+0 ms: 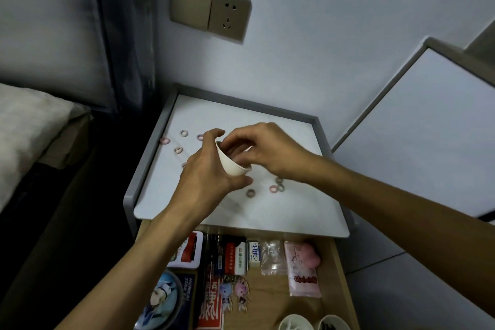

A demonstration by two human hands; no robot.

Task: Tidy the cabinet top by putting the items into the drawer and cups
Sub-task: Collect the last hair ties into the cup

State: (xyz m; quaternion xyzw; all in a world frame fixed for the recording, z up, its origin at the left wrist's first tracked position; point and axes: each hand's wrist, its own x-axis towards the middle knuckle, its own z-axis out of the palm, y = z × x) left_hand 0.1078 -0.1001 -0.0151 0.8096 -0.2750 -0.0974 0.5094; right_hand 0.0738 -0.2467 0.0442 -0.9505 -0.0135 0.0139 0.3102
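My left hand [205,171] grips a small white cup [231,165], tilted and lifted above the white cabinet top [267,211]. The fingertips of my right hand [263,150] reach into the cup's mouth; whether they pinch anything is hidden. Several small hair rings lie loose on the top: one pink ring [165,140] at the far left, another ring [184,133] beside it, and a cluster of rings [278,187] under my right wrist. Below the top, the wooden drawer [341,276] stands open.
The drawer holds a tin [187,252], erasers [253,253], a pink packet [302,270], keychain charms [235,292] and two cups [313,323] at its front. A wall with a socket [230,15] rises behind. A bed [29,128] is at the left, a white board [428,142] at the right.
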